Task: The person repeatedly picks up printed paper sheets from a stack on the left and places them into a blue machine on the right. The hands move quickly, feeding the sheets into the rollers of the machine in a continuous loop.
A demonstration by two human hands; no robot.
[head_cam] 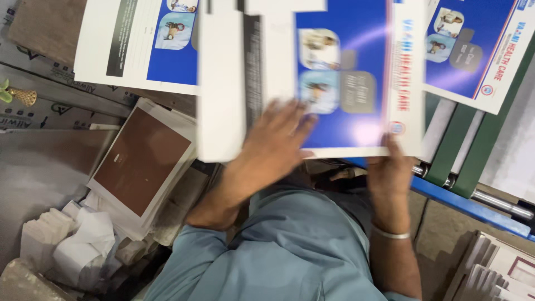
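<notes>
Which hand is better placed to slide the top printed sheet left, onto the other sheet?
Probably the left hand: it lies flat, fingers spread, on top of the blue-and-white printed sheet, nearer the other sheet. The right hand only grips the sheet's near edge, beside the conveyor belts.

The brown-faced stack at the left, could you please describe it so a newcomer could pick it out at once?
Start from the large blue and white printed sheet that the left hand and right hand hold at the top centre. Look down and left to the tilted stack of white-edged sheets. Only its top face is plain brown, with no blue.
</notes>
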